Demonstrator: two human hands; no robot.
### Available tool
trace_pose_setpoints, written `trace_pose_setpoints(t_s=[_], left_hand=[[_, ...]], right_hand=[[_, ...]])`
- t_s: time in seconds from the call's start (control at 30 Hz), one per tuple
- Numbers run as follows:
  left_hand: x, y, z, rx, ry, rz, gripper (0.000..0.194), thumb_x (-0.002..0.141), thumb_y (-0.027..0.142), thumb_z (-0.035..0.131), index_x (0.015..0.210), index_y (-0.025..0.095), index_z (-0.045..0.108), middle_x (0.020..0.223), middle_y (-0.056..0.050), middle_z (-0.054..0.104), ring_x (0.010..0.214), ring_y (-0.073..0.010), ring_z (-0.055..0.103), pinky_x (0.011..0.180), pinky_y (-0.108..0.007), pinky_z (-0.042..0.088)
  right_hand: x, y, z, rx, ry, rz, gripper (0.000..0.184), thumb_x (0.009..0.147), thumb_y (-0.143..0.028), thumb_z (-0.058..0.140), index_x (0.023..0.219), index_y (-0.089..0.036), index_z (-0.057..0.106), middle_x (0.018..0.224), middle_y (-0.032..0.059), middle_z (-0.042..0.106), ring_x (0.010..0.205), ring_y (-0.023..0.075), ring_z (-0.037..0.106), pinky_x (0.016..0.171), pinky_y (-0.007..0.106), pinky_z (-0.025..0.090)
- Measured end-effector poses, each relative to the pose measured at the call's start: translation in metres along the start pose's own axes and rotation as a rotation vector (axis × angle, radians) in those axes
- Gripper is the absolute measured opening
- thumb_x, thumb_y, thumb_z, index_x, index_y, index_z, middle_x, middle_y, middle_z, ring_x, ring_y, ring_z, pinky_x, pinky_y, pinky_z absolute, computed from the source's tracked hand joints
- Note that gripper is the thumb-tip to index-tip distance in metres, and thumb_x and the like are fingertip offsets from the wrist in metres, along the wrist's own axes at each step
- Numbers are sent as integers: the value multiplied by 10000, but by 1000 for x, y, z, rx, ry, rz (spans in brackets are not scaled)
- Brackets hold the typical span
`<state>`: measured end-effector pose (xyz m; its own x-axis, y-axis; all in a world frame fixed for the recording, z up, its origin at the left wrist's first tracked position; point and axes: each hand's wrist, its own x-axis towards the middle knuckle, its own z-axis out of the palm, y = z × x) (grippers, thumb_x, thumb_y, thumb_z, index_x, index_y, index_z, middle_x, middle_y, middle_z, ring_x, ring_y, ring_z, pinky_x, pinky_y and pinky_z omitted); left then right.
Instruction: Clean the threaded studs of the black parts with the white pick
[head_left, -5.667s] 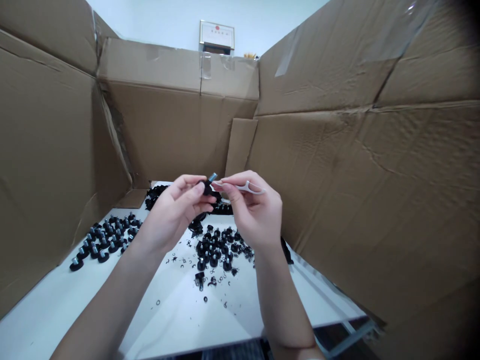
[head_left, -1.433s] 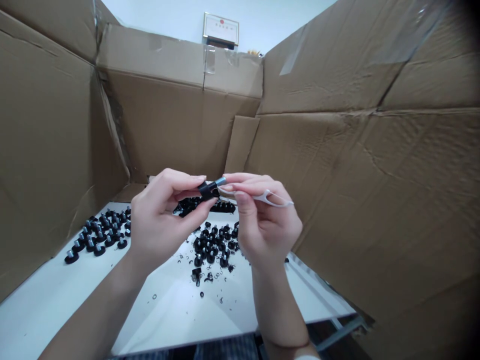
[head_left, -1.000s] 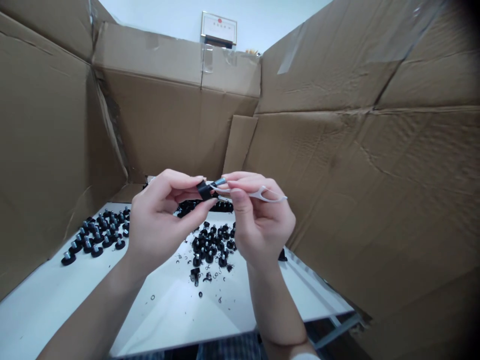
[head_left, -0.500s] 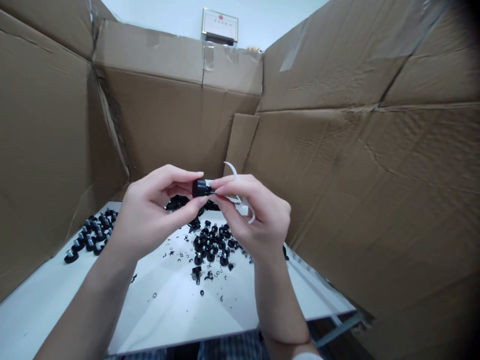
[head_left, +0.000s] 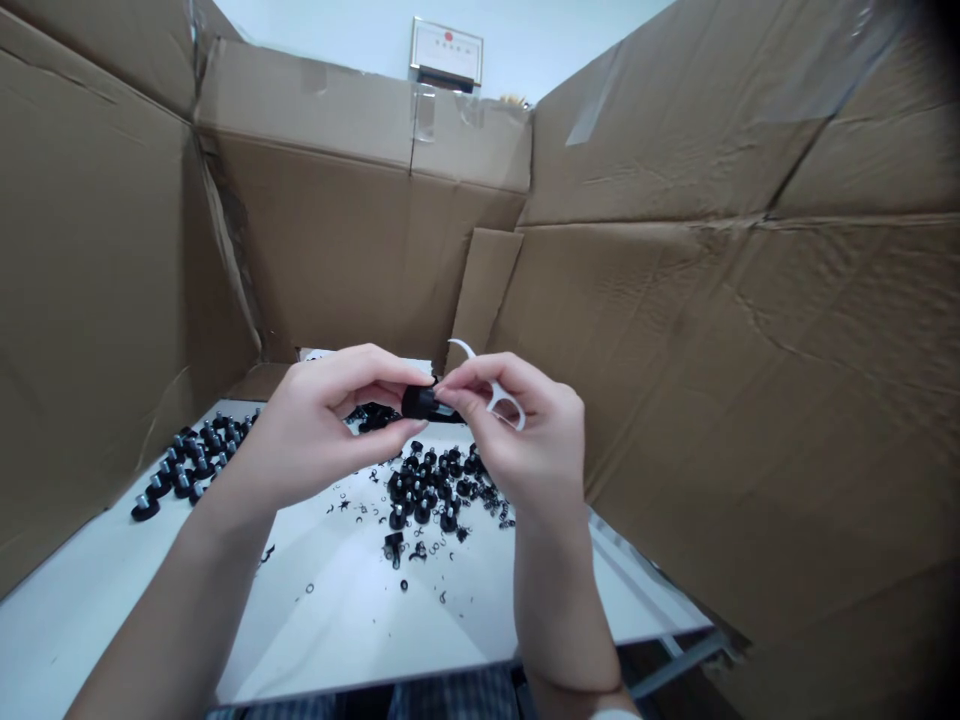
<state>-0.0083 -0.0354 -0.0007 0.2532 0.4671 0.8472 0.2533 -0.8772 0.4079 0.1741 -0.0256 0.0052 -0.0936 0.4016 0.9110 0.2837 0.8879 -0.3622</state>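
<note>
Above the white table (head_left: 150,600), my left hand (head_left: 315,430) pinches a small black rubber part (head_left: 418,402) between thumb and fingers. My right hand (head_left: 525,440) meets it from the right, fingertips touching the part, and it also carries a thin white plastic tool (head_left: 491,385) whose hooked end sticks up behind the fingers. Both hands are closed. Below them lies a pile of similar black parts (head_left: 435,490) with black trimmings (head_left: 352,510) scattered around.
A second group of black parts with metal studs (head_left: 195,460) lies at the table's left. More black pieces (head_left: 371,415) sit behind my hands. Tall cardboard walls (head_left: 712,350) enclose the table on the left, back and right. The table's front edge is close to me.
The white tool has swung from pointing right to standing up behind my right fingers. The part's metal stud no longer shows. Both hands have sunk slightly.
</note>
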Motion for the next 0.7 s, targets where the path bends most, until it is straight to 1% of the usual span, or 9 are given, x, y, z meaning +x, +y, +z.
trace_pose_setpoints(t_s=[0.07,0.17,0.23,0.3,0.33,0.4,0.5,0.6,0.7], left_hand=[[-1,1,1,-43,44,-32,280,738,105,742,983,232,695,923,-47,716,831,-175,711,742,-259,635],[-1,5,4,-153,131,-116,254,724,102,751,936,222,683,917,-44,708,764,-156,707,647,-223,617],[1,9,7,-279,184,-228,203,741,123,746,910,206,671,889,-31,698,712,-128,698,607,-191,593],[3,12,10,-440,211,-348,170,784,172,731,937,200,662,844,-7,688,694,-105,695,636,-178,588],[4,13,11,-521,211,-393,160,811,204,716,961,201,662,830,1,689,697,-98,695,660,-178,589],[6,14,14,-672,194,-438,145,847,264,691,977,201,673,820,3,705,692,-91,694,671,-175,588],[7,15,18,-857,155,-469,151,866,309,672,920,170,695,814,-15,728,678,-94,691,640,-166,584],[7,15,20,-980,115,-487,181,888,291,641,907,123,705,797,-38,731,672,-106,692,625,-168,584],[7,16,22,-1074,102,-522,245,941,259,548,884,91,717,784,-60,733,663,-116,697,610,-170,585]], right_hand=[[1,4,1,108,45,32,152,796,-114,679,893,-231,685,792,-35,740,723,116,703,662,242,585],[0,9,2,258,84,4,274,863,-153,623,1114,-258,653,1028,13,754,908,160,730,800,323,627],[-1,10,1,272,88,-40,280,926,-187,542,1172,-272,643,1034,20,751,906,161,730,823,353,634],[-2,7,-2,231,86,-98,304,959,-214,490,1207,-299,644,945,10,743,831,146,722,788,351,639],[-3,6,-3,201,90,-131,313,961,-222,492,1217,-317,644,930,7,726,809,138,711,766,344,639],[-3,2,-4,138,94,-189,319,943,-218,530,1208,-345,655,992,11,684,813,126,693,741,327,635],[-3,0,-2,111,86,-215,310,918,-168,565,1155,-327,686,1076,20,655,869,132,701,744,314,636],[-3,0,2,199,110,-204,262,900,-123,581,1071,-273,712,997,14,699,868,148,726,749,315,643],[-3,1,7,308,177,-206,212,895,-108,586,1002,-243,711,928,3,721,831,147,740,717,297,643]])
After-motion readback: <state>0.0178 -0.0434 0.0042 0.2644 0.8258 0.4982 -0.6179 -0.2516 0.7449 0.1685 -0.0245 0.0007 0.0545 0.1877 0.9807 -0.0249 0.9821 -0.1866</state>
